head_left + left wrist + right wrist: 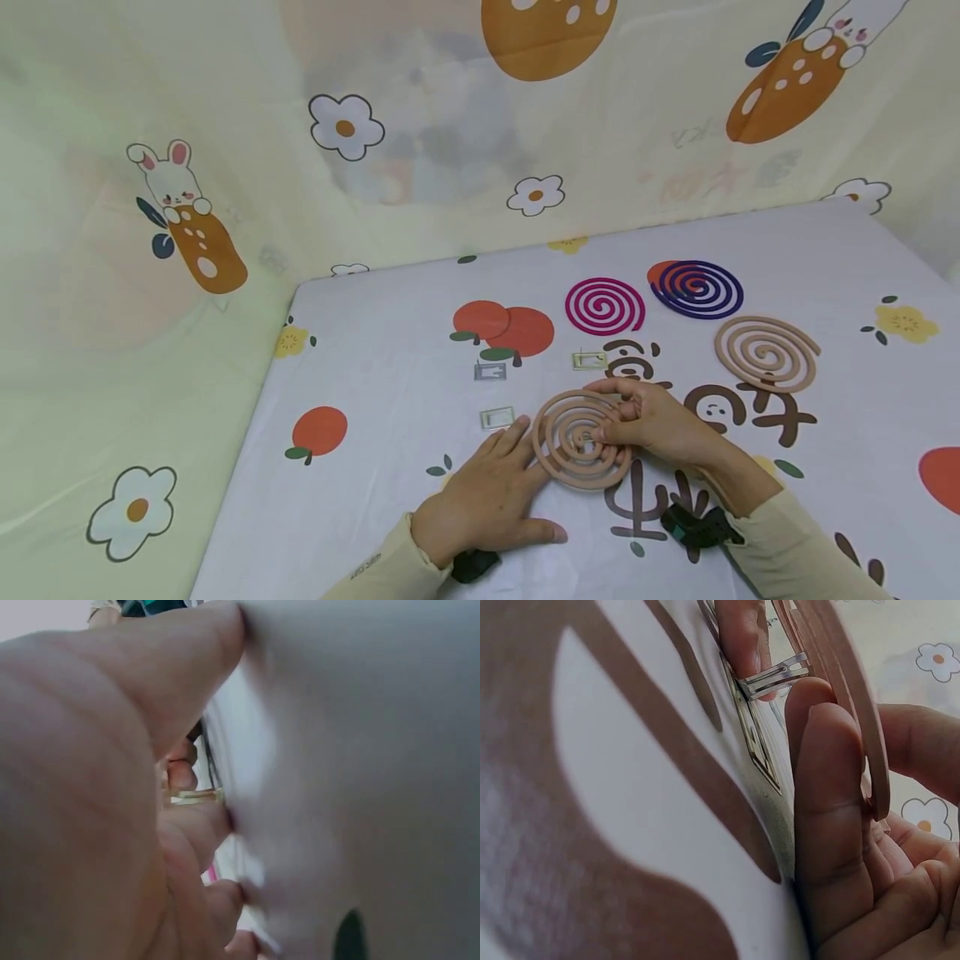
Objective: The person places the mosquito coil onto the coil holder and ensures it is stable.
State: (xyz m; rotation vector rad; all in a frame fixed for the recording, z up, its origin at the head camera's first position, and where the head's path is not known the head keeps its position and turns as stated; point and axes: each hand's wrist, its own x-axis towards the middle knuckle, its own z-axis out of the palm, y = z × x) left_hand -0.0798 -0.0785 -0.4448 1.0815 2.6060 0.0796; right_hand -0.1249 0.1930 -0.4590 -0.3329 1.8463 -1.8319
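Note:
My right hand (660,425) grips a tan mosquito coil (550,457), thumb near its centre and fingers at its far right side. Beneath the coil is a metal coil stand (759,746); its raised prong (776,677) reaches up to the coil's middle in the right wrist view. Whether the prong is seated in the coil I cannot tell. My left hand (487,496) lies palm down with straight fingers, its index finger under the coil's left edge. A fingertip (740,634) rests at the stand's base. In the left wrist view the palm hides most of the coil.
Three more metal stands (490,372) (589,360) (497,417) lie flat beyond the hands. Farther right are a magenta coil (604,307), a dark blue coil (712,289) and another tan coil (767,353). A printed curtain (420,217) rises behind the white tablecloth (375,350).

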